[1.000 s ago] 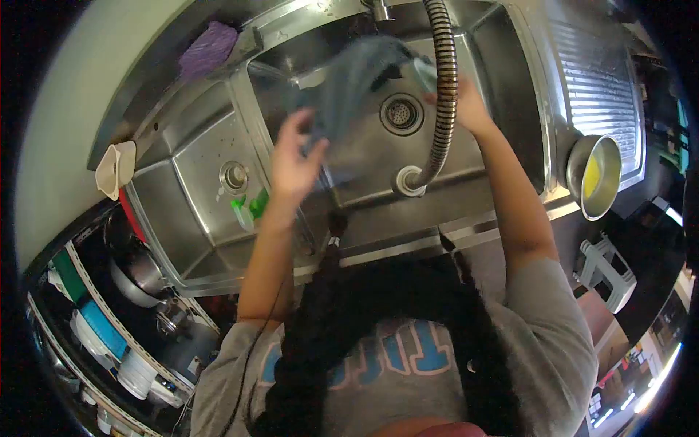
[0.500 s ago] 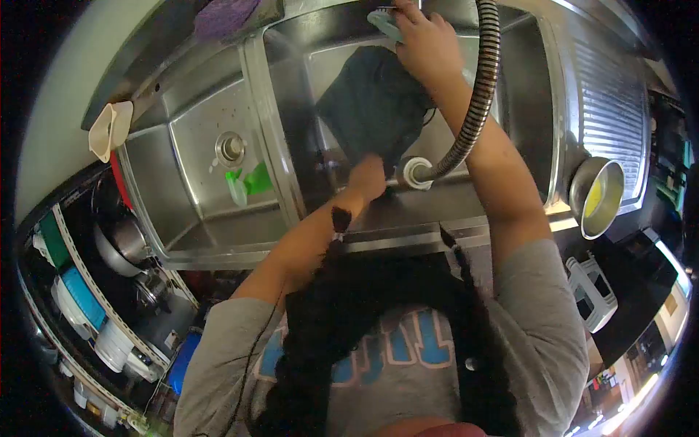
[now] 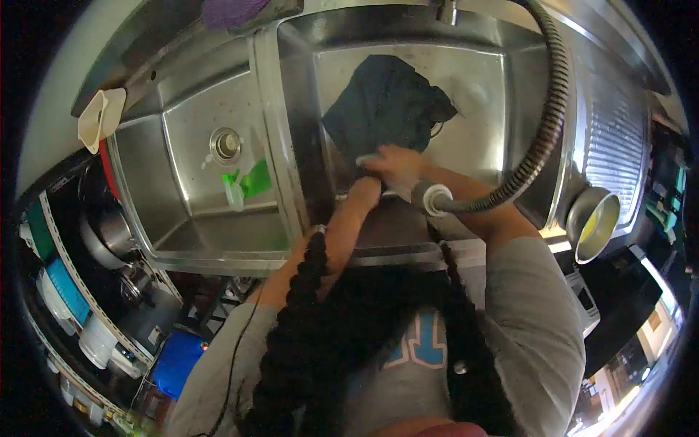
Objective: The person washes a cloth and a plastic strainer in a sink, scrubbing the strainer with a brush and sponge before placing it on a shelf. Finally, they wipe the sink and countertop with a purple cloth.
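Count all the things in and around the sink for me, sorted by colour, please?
Dark: 1, the cloth
Green: 1, the green brush
Purple: 1, the purple rag
Cream: 1, the funnel
Silver: 2, the hose and the metal bowl
Total: 6

A green plastic piece (image 3: 247, 183) lies in the left basin, near the round drain (image 3: 226, 144). A purple cloth (image 3: 231, 10) sits on the ledge behind the sink. A beige funnel (image 3: 98, 118) rests at the left edge. A metal pot (image 3: 593, 222) with yellow inside stands beside the ribbed drainboard (image 3: 615, 138).
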